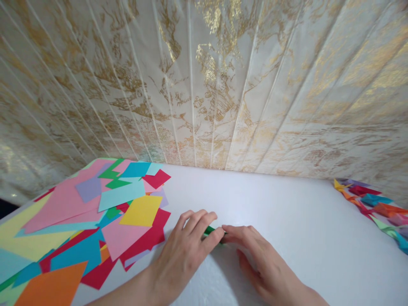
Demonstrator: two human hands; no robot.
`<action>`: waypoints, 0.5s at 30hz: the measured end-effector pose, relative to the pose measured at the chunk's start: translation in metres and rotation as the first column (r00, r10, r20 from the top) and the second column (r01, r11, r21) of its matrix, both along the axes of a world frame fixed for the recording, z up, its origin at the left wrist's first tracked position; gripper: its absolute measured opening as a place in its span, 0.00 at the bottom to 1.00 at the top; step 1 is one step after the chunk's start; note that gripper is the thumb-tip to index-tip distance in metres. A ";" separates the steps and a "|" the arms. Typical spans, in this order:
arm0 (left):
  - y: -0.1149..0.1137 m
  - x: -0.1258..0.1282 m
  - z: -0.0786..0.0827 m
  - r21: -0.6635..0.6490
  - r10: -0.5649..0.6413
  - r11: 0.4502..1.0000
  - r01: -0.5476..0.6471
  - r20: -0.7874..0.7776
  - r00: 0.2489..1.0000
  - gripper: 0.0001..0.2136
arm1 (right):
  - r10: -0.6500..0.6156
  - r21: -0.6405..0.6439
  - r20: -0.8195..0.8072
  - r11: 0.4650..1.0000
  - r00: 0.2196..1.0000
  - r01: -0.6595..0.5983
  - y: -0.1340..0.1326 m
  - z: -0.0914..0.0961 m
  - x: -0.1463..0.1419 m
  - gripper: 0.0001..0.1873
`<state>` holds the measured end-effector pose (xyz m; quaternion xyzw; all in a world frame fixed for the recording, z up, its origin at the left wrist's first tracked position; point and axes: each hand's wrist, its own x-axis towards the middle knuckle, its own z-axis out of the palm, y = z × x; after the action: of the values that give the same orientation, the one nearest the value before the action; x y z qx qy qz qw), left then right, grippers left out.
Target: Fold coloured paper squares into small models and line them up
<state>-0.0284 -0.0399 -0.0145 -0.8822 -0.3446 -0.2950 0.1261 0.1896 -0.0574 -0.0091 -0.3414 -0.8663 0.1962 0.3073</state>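
Note:
A small piece of folded green paper (209, 230) sits low over the white table, mostly hidden by my fingers. My left hand (191, 246) is closed on it, fingers over the far side and thumb along the near side. From the right, my right hand (259, 259) reaches in with its fingertips on the paper's right end, close against the left thumb. The right thumb hangs lower, a little apart from those fingertips. The paper's exact folded shape is covered.
Many loose coloured sheets overlap on the left, among them a yellow sheet (142, 211), an orange sheet (51, 287) and a large pink sheet (63, 197). Folded paper figures (378, 199) lie at the right edge. A gold-patterned curtain (204, 85) hangs behind the white table (255, 199).

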 end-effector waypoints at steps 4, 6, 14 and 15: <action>0.000 0.000 0.000 0.002 -0.004 1.000 0.004 0.013 1.000 0.12 | -0.064 -0.035 -0.008 0.997 0.998 0.064 -0.005 -0.002 0.001 0.29; 0.001 -0.001 0.000 -0.047 -0.024 0.999 0.023 -0.014 1.000 0.12 | -0.104 -0.047 0.011 0.993 0.994 0.105 -0.006 -0.001 0.002 0.25; 0.004 -0.004 -0.013 -0.284 -0.116 0.951 0.124 0.044 0.992 0.10 | -0.162 0.064 0.336 0.987 0.928 0.149 0.007 0.008 0.016 0.28; 0.003 -0.003 -0.014 -0.297 -0.122 0.945 0.137 0.069 0.990 0.10 | -0.141 0.100 0.382 0.989 0.913 0.110 0.008 0.007 0.017 0.29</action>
<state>-0.0318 -0.0367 -0.0289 -0.9043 -0.3298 -0.2685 -0.0377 0.2066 -0.0495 -0.0017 -0.4164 -0.8931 0.0712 0.1543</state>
